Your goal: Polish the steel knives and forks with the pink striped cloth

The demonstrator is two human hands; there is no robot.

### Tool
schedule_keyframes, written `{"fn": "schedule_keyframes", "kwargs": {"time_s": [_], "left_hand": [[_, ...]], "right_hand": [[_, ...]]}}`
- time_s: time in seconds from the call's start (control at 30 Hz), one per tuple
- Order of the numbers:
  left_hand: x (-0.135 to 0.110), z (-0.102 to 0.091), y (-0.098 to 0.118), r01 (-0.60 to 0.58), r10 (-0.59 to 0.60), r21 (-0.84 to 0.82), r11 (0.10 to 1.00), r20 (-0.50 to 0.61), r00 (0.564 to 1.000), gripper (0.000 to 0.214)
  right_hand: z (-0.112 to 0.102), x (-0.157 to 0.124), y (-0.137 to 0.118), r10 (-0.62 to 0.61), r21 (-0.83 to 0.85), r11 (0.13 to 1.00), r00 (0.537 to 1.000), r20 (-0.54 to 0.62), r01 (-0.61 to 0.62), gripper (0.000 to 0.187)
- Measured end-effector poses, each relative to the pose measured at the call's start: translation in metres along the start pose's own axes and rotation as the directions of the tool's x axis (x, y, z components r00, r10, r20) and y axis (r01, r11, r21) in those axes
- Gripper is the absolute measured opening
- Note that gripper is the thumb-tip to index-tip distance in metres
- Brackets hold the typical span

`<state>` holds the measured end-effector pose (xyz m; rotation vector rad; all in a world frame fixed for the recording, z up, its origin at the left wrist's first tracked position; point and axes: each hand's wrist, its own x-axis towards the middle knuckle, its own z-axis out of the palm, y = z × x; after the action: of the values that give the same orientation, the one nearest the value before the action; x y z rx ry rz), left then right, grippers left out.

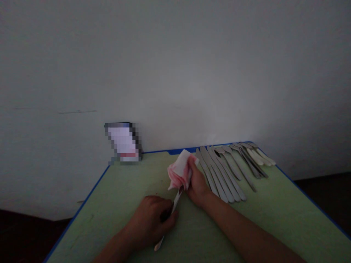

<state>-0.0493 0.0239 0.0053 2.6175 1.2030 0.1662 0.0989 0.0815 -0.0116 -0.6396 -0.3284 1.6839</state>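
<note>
My left hand (153, 219) is closed around the handle of a metal utensil (175, 202), which slants up and to the right over the green table (115, 197). My right hand (197, 184) grips a crumpled pink and white cloth (181, 170) wrapped round the utensil's upper end. What kind of utensil it is stays hidden by the cloth. Its handle tip pokes out below my left hand.
A row of several knives (219, 171), spoons and forks (246, 160) lies side by side to the right of my right hand. A blurred-out card or screen (123, 143) stands at the table's far left edge against the pale wall. The table has a blue rim.
</note>
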Motion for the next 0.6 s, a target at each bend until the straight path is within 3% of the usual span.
{"fn": "schedule_keyframes", "kwargs": {"time_s": [0.1, 0.23, 0.33, 0.5, 0.6], "left_hand": [[-0.003, -0.003, 0.0, -0.07, 0.069, 0.014, 0.997, 0.032, 0.997, 0.028], [-0.007, -0.008, 0.003, -0.129, 0.128, 0.007, 0.992, 0.097, 0.987, 0.021], [-0.007, -0.006, 0.006, -0.101, 0.098, 0.019, 0.995, 0.097, 0.99, 0.017], [-0.004, -0.002, 0.008, -0.012, 0.011, 0.024, 1.0, 0.055, 0.998, 0.016], [-0.002, 0.0, 0.008, 0.002, -0.002, 0.013, 1.0, 0.026, 1.0, 0.022]], "right_hand": [[0.003, -0.002, -0.01, 0.036, 0.149, 0.988, 0.999, -0.006, -0.035, 0.039], [0.001, -0.003, -0.015, 0.076, 0.185, 0.98, 0.996, -0.038, -0.068, 0.037], [0.001, -0.005, -0.012, 0.055, 0.117, 0.992, 0.997, -0.047, -0.049, 0.037], [0.001, -0.007, -0.004, -0.105, -0.043, 0.994, 0.991, -0.087, 0.101, 0.047], [-0.004, -0.006, 0.003, -0.187, -0.188, 0.966, 0.981, -0.04, 0.177, 0.053]]}}
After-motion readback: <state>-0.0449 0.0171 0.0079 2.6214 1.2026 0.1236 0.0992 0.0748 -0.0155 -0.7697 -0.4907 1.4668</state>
